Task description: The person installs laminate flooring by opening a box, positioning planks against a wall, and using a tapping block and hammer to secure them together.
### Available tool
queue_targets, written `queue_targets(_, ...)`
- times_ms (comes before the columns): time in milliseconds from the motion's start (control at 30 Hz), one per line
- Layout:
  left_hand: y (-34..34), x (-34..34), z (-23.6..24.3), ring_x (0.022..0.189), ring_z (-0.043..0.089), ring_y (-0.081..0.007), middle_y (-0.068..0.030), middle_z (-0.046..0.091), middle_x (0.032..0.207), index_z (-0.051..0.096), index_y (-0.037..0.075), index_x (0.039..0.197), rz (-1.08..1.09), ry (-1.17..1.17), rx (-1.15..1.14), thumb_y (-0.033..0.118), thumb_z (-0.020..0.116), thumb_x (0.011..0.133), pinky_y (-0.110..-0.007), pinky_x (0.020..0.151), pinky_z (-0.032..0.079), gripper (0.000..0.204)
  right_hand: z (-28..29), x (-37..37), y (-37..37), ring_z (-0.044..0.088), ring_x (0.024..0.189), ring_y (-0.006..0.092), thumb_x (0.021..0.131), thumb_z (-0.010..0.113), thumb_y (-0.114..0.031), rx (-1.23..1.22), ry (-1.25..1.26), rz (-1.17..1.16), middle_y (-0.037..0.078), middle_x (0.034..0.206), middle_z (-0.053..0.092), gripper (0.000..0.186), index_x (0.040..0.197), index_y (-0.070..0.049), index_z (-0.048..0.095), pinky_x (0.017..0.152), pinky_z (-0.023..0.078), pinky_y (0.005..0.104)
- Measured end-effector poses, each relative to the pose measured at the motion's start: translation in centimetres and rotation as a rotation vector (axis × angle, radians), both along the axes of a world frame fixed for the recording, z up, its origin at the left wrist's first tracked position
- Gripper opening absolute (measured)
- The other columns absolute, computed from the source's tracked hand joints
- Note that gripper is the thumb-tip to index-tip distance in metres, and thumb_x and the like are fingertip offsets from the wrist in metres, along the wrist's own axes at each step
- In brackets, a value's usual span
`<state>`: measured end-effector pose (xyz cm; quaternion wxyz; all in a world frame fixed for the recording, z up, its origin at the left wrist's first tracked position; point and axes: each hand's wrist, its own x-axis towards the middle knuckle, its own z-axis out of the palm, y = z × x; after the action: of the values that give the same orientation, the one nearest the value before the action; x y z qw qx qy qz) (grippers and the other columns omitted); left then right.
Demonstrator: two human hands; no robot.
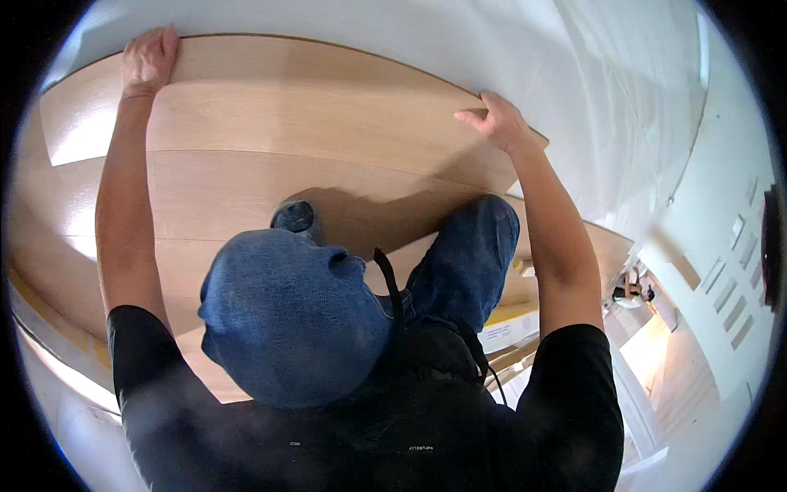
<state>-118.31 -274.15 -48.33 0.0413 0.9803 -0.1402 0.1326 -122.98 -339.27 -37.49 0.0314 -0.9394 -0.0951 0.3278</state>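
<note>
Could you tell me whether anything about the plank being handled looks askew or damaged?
Nothing stands out. The left hand and right hand press on the far edge of the wooden plank, which lies flush beside the laid planks, with no visible damage.

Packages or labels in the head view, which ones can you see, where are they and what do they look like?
Flat box: beside the right knee, below the laid planks; long and white with a yellow band, print too small to tell.
No signs or screens show.
Both hands, left hand and right hand, press a plank's far edge.
</note>
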Motion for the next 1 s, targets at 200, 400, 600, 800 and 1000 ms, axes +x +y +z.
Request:
queue_targets(200,0.9,1.2,-1.0,0.088,0.067,-0.0390,-0.0194,0.069,0.086,0.064,0.002,0.084,0.113,0.286,0.179,0.038,0.037,0.109,-0.051,0.084,0.052,0.052,-2.3,-3.2,-1.0,0.062,0.105,0.0403,0.085,0.071,-0.066,0.137,-0.209,-0.077,0.024,0.105,0.066,0.072,0.106,0.003,0.064,0.097,0.047,0.0507)
queue_targets(400,-3.1,-0.3,-2.5,0.101,0.065,-0.0364,-0.0167,0.069,0.099,0.064,0.006,0.100,0.019,0.419,0.389,0.025,0.045,0.104,-0.053,0.091,0.049,0.027,-2.4,-12.5,-7.0,0.044,0.140,0.0426,0.095,0.067,-0.046,0.134,-0.590,-0.491,0.029,0.148,0.048,0.073,0.145,0.003,0.047,0.116,0.035,0.0522)
queue_targets(600,-3.8,-3.6,-1.0,0.129,0.051,-0.0401,-0.0211,0.054,0.138,0.060,0.006,0.138,0.203,0.346,0.017,0.037,0.051,0.106,-0.052,0.109,0.040,0.045,0.3,-40.8,-29.9,0.055,0.127,0.0423,0.096,0.065,-0.038,-0.434,-0.578,-1.046,0.027,0.127,0.064,0.054,0.130,0.004,0.061,0.110,0.042,0.0492)
queue_targets(800,-4.0,-24.6,5.4,0.131,0.056,-0.0352,-0.0201,0.057,0.142,0.061,0.006,0.137,0.507,0.606,-0.334,0.029,0.069,0.096,-0.047,0.108,0.045,0.048,-2.9,-54.5,-48.2,0.065,0.117,0.0408,0.094,0.065,-0.056,-0.609,0.087,-1.472,0.026,0.128,0.068,0.070,0.132,0.003,0.064,0.104,0.048,0.0464)
queue_targets(1000,-5.3,-44.7,22.4,0.130,0.058,-0.0314,-0.0201,0.062,0.139,0.064,0.004,0.134,0.672,0.918,-0.261,0.027,0.075,0.089,-0.044,0.109,0.045,0.052,-9.7,-52.9,-50.3,0.060,0.114,0.0278,0.090,0.074,-0.055,0.284,-0.260,-2.249,0.014,0.132,0.063,0.081,0.142,0.004,0.054,0.095,0.051,0.0403)
